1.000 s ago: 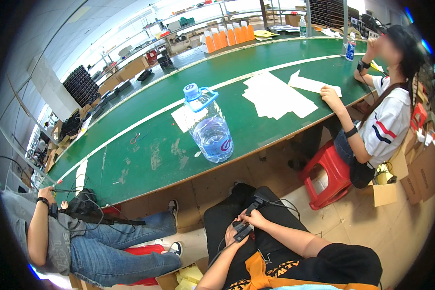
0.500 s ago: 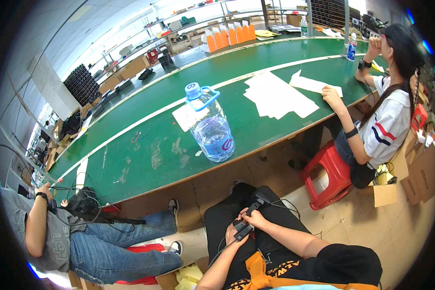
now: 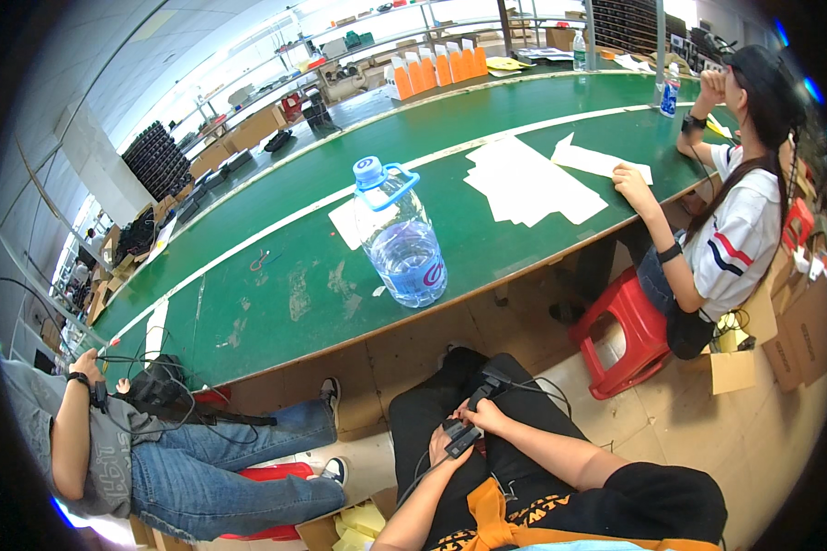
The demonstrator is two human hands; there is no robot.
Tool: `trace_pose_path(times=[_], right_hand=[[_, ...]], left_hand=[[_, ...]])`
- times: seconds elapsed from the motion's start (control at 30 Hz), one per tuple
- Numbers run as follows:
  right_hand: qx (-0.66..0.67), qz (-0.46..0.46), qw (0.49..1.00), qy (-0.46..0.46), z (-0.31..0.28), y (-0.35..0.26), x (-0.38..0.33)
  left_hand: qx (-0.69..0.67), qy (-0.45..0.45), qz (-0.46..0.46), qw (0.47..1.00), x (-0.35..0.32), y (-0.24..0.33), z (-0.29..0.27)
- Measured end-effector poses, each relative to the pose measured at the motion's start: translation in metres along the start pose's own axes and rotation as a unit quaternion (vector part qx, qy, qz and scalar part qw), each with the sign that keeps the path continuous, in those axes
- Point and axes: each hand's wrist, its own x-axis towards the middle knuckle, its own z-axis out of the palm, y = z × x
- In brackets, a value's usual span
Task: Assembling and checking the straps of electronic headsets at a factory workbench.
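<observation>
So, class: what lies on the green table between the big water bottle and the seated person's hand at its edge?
Head view: white paper sheets lie between the water bottle and that hand.

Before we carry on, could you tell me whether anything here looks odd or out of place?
Nothing is spilled or toppled. The large clear plastic water jug stands upright on the green table, whose surface shows worn, scuffed patches. Both hands hold a small black device in the lap.

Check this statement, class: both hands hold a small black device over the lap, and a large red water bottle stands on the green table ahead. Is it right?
Not quite. The water bottle is clear with a blue cap and handle, not red. The head view shows it standing on the green table. The rest holds: the left hand and right hand hold a small black device over the lap.
</observation>
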Motion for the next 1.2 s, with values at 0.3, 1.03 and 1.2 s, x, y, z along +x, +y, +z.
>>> trace_pose_path(times=[0.3,1.03,1.2], right_hand=[[-0.038,-0.007,0.999,0.033,0.003,0.002,0.0],[0.153,0.077,0.984,-0.038,-0.007,0.002,0.002],[0.116,0.066,0.991,-0.031,-0.004,0.015,0.009]], left_hand=[[-0.024,0.031,-0.012,0.999,0.0,0.004,0.0],[-0.135,0.097,0.034,0.986,0.002,-0.005,0.008],[-0.151,0.075,0.026,0.985,0.0,-0.014,0.016]])
